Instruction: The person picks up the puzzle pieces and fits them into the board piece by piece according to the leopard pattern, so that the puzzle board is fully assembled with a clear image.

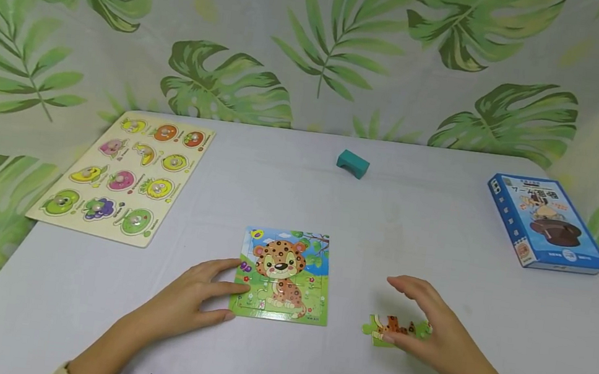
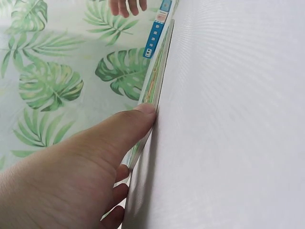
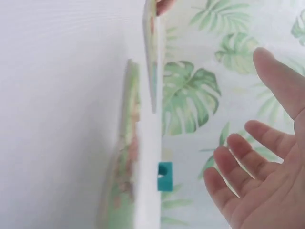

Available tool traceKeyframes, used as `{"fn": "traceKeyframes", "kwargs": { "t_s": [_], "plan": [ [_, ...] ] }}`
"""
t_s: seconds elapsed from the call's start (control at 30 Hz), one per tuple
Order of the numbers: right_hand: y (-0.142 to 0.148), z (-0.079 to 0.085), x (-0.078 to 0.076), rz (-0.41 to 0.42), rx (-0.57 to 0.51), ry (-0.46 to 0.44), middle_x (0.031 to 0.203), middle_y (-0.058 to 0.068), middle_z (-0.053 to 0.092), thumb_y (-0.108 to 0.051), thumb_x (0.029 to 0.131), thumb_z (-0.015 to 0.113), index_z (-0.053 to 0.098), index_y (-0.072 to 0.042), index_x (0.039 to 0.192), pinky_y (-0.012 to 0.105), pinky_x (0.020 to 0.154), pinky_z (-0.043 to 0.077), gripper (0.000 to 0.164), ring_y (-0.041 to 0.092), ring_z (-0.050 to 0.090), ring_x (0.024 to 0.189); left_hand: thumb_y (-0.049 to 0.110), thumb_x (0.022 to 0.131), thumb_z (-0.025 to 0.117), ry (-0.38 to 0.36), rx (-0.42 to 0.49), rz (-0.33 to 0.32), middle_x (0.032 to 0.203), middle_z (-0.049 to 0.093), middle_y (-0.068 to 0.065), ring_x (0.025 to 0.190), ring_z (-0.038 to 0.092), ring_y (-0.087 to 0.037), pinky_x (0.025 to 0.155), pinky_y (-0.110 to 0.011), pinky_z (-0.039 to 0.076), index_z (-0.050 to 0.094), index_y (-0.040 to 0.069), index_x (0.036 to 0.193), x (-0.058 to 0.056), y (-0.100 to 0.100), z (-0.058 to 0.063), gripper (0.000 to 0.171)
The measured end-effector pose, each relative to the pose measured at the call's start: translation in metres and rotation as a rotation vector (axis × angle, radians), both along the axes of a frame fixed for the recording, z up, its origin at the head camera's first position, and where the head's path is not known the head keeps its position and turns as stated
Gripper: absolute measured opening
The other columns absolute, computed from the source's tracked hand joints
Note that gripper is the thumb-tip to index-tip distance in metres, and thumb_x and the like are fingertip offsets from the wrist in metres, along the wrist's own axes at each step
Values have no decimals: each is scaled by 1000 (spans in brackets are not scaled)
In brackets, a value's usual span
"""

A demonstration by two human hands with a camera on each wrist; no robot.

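Observation:
A square leopard-cub jigsaw puzzle [image 1: 285,301] lies flat in the middle of the table. My left hand [image 1: 202,293] rests along its left side, fingertips touching the border and thumb near the lower left corner. In the left wrist view, the thumb [image 2: 128,126] lies against the edge of the thin board. To the right of the puzzle are loose jigsaw pieces [image 1: 384,342], partly hidden by my right hand [image 1: 441,332]. That hand hovers over them with thumb and fingers spread apart. The right wrist view shows the palm [image 3: 271,191] facing the pieces, holding nothing.
A wooden fruit peg board [image 1: 125,190] lies at the back left. At the back centre sits a teal arch block [image 1: 353,163]. A blue game box [image 1: 558,228] is on the right. Leaf-patterned cloth [image 1: 344,49] hangs behind the white-covered table.

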State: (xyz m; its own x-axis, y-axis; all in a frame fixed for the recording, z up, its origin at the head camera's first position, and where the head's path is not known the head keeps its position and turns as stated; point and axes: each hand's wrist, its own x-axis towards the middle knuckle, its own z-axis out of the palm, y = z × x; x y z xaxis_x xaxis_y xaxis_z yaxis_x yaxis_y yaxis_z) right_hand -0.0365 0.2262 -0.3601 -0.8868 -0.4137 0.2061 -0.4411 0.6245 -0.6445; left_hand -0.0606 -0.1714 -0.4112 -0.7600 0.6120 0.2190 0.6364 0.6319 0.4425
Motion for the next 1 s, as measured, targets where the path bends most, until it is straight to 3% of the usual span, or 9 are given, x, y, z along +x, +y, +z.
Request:
{"fn": "traceKeyframes", "kwargs": {
  "t_s": [0.3,0.57,0.7,0.83,1.0],
  "plan": [
    [10,-19,1,19,-20,-21,123,-2,46,-21,68,78,45,-10,130,15,84,39,72,13,46,105,39,77,68,-1,6,-4,135,40,-8,121,37,-26,96,-45,31,62,28,116,-1,0,-1,41],
    [16,-36,-4,88,-28,-11,122,2,49,-22,67,78,46,-6,128,9,87,33,70,12,47,106,40,77,68,-4,1,-7,135,39,-7,121,37,-26,96,-44,31,62,29,116,-1,-1,-2,41],
    [17,-38,-4,83,9,-45,122,-1,48,-27,68,77,47,-8,127,6,89,28,69,7,43,111,40,77,68,-2,-1,-9,135,40,-8,121,37,-27,96,-44,31,62,28,116,-1,-1,-1,41],
    [19,-39,-3,70,72,-101,124,-2,46,-36,70,74,47,-10,128,5,90,26,68,11,43,112,39,77,68,-3,-3,-11,135,40,-9,121,38,-27,96,-45,31,62,27,116,-1,-1,0,41],
    [21,-40,-4,82,153,-80,120,-2,48,-36,72,72,49,-10,127,12,89,34,64,13,47,107,39,77,68,-1,-3,-15,135,40,-9,121,38,-27,96,-45,32,62,27,116,-1,-1,1,41]
  ]
}}
